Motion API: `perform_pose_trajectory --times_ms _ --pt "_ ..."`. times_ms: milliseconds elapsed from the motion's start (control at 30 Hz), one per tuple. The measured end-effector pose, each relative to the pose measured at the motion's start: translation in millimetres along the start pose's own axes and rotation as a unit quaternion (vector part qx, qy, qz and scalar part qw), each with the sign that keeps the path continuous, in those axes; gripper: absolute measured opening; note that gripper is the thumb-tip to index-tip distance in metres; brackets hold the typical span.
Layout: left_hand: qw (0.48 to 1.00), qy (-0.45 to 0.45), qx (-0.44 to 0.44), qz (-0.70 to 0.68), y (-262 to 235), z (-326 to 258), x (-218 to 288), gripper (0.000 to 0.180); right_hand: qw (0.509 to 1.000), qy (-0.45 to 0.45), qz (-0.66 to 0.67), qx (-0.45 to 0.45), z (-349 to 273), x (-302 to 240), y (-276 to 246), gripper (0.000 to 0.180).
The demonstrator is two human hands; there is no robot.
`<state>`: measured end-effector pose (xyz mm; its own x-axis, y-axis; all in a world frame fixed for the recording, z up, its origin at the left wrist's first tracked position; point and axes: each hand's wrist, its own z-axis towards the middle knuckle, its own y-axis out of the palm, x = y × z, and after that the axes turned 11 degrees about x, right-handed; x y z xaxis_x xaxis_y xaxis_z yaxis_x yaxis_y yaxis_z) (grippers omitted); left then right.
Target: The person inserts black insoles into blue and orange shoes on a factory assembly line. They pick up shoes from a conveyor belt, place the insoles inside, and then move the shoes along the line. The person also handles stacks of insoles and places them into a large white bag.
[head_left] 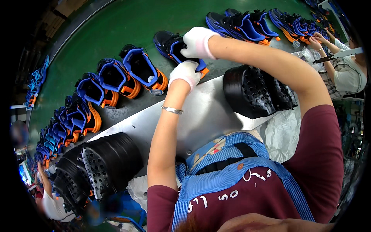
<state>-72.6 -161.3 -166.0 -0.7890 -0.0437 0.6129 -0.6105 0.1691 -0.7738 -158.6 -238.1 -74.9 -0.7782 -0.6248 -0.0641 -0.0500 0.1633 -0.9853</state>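
Observation:
A black and blue sneaker (164, 41) with an orange heel stands on the green belt in front of me, toe pointing away. My left hand (186, 73), in a white glove, closes on its heel end. At the shoe's opening is my right hand (197, 43), gloved in white too, with fingers curled; whatever those fingers pinch is hidden. Just left of it stands another sneaker (140, 69) with a blue lining, and farther left comes a similar sneaker (114, 79).
A metal ledge (185, 116) runs between me and the green conveyor belt (127, 27). Black perforated blocks stand at the right (251, 91) and lower left (112, 162). More sneakers (239, 27) line the belt. Co-workers' hands (319, 40) reach in at far right; another person (54, 205) is lower left.

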Motion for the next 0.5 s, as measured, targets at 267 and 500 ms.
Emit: perform_pose_trajectory --times_ms 267,500 --pt "0.992 -0.055 -0.113 0.013 -3 15 -1 0.043 0.998 0.032 0.057 0.011 22 -1 54 0.024" --pt "0.996 0.02 -0.072 0.058 14 23 -9 0.049 0.995 0.036 0.084 0.027 31 -2 66 0.024"
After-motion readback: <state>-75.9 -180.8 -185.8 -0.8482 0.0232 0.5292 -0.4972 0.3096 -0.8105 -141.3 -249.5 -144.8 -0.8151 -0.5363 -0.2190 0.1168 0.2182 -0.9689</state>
